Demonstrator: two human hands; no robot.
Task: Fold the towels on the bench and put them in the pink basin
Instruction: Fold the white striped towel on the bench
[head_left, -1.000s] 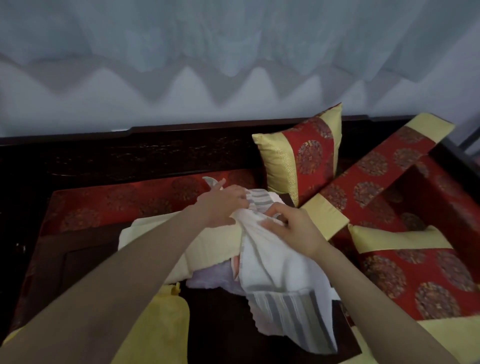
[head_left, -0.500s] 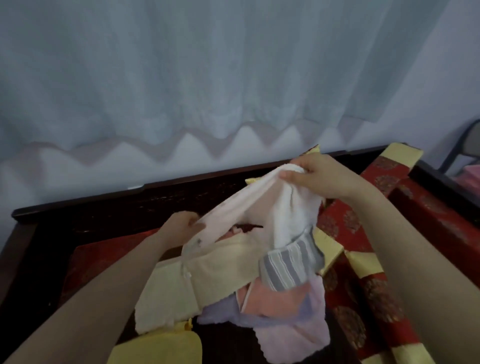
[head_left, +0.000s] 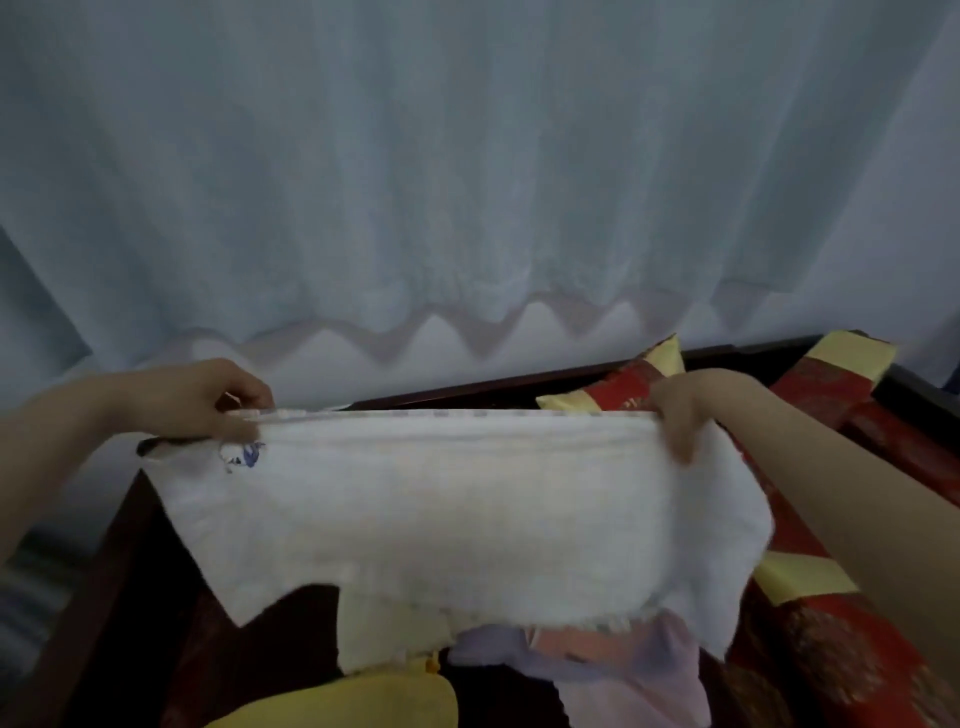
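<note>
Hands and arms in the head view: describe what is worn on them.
Nothing is worn. The left hand and right hand are bare, with no gloves and no visible rings. Both forearms are uncovered as far as the picture edges: no sleeves, watch or bracelet show. Fingernail detail is too blurred to tell.

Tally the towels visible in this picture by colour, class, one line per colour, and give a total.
White towel, held up by the left hand and right hand: 1
Cream towel: 1
Yellow towel: 1
Lilac towel: 1
Peach towel: 1
Total: 5 visible; others may be hidden underneath.
</note>
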